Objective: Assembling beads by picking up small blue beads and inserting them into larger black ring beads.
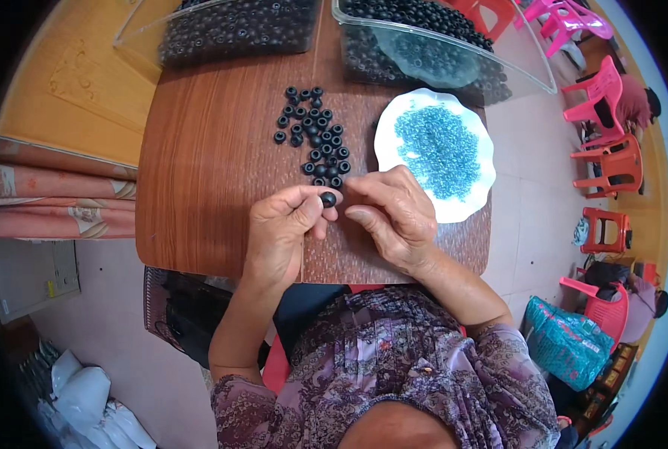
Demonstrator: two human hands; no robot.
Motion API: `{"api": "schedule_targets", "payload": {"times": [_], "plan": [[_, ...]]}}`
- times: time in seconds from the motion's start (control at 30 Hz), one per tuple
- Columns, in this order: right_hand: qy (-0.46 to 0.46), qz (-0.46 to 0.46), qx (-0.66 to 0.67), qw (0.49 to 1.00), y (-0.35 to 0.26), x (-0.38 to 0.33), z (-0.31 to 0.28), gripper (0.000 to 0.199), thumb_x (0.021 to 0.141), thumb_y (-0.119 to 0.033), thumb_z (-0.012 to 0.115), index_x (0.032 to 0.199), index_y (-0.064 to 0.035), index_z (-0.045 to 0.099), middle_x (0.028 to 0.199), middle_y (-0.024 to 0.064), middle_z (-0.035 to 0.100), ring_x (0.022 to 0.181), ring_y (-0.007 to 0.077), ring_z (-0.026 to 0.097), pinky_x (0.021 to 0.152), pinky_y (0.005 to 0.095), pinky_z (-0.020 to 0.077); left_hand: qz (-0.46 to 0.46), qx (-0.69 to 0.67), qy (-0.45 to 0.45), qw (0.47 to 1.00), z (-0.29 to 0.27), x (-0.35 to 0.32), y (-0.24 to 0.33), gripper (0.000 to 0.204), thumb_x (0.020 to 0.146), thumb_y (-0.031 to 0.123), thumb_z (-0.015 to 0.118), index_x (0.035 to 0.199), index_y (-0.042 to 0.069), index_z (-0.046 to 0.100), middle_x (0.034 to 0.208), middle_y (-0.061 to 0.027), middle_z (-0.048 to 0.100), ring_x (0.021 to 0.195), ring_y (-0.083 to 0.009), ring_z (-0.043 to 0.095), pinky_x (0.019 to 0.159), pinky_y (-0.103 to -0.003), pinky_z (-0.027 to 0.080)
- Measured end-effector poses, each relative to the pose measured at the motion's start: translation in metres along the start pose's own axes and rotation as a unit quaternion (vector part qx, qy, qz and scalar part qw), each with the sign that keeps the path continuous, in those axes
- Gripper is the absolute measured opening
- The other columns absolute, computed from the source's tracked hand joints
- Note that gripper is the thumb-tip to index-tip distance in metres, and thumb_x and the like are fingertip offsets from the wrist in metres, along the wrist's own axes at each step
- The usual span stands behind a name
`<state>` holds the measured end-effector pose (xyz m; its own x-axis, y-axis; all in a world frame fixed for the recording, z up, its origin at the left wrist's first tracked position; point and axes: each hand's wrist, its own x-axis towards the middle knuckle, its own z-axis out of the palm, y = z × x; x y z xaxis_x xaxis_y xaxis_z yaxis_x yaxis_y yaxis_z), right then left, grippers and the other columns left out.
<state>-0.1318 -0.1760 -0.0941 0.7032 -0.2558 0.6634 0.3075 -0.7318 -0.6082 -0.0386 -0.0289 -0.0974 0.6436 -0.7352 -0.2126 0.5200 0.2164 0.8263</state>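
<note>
Between the thumb and fingers of my left hand [280, 224] is a round black bead [329, 200], held just above the table's near part. My right hand [400, 213] is close by on the right, its thumb and forefinger apart, and I see nothing between them. Just beyond both hands lies a loose cluster of black beads [315, 141], many showing a hole. To the right, a white scalloped plate [486, 153] holds a heap of tiny blue-green beads [439, 146]. The right hand is next to the plate's near left rim.
Two clear plastic bins, left [237, 30] and right [424, 52], full of black beads, stand along the wooden table's [199, 172] far edge. Pink and orange chairs [603, 97] line the right side, where other people sit. A teal bag [566, 344] rests on the floor.
</note>
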Motion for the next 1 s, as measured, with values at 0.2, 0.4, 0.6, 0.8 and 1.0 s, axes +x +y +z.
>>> {"api": "schedule_targets", "payload": {"times": [0.2,0.4,0.6,0.8,1.0], "plan": [[-0.003,0.006,0.026,1.000,0.001,-0.002,0.001,0.025,0.067,-0.007,0.073,0.091,-0.0024,0.067,0.082,0.0087,0.064,0.074,0.0218,0.058,0.063,0.0303,0.0440,-0.017,-0.039,0.018,0.999,0.013,-0.006,-0.008,0.018,0.088,0.009,0.059,0.097,-0.006,0.063,0.078,-0.0065,0.062,0.063,-0.0092,0.053,0.059,-0.019,0.043],[-0.038,0.049,0.064,0.996,0.002,-0.004,0.000,0.022,0.070,-0.006,0.072,0.091,-0.0013,0.067,0.085,0.0092,0.065,0.078,0.0214,0.059,0.069,0.0302,0.0442,-0.030,-0.023,0.029,0.999,0.014,-0.004,-0.007,0.015,0.087,0.010,0.061,0.093,-0.004,0.064,0.078,-0.0052,0.062,0.063,-0.0090,0.054,0.059,-0.020,0.043],[-0.060,0.079,0.076,0.992,-0.001,-0.003,-0.002,0.017,0.074,-0.005,0.068,0.090,-0.0007,0.067,0.087,0.0102,0.065,0.081,0.0221,0.059,0.071,0.0302,0.0455,-0.074,-0.036,0.016,0.996,0.009,-0.005,-0.005,0.016,0.088,0.011,0.060,0.093,-0.004,0.063,0.077,-0.0070,0.062,0.061,-0.0089,0.053,0.058,-0.020,0.043],[-0.030,0.096,0.136,0.986,0.004,-0.003,-0.002,0.013,0.071,-0.001,0.067,0.083,-0.0008,0.064,0.083,0.0094,0.064,0.078,0.0236,0.059,0.068,0.0322,0.0461,-0.086,-0.109,0.008,0.990,0.015,-0.006,-0.011,0.016,0.088,0.009,0.060,0.097,-0.005,0.061,0.080,-0.0085,0.062,0.062,-0.0101,0.053,0.058,-0.021,0.042],[-0.043,0.092,0.116,0.988,0.002,-0.004,-0.002,0.012,0.074,0.001,0.066,0.086,0.0010,0.065,0.091,0.0114,0.064,0.085,0.0221,0.060,0.071,0.0294,0.0475,-0.044,-0.095,0.027,0.994,0.021,-0.010,-0.014,0.018,0.089,0.006,0.058,0.101,-0.007,0.060,0.083,-0.0108,0.062,0.064,-0.0116,0.055,0.060,-0.022,0.044]]}}
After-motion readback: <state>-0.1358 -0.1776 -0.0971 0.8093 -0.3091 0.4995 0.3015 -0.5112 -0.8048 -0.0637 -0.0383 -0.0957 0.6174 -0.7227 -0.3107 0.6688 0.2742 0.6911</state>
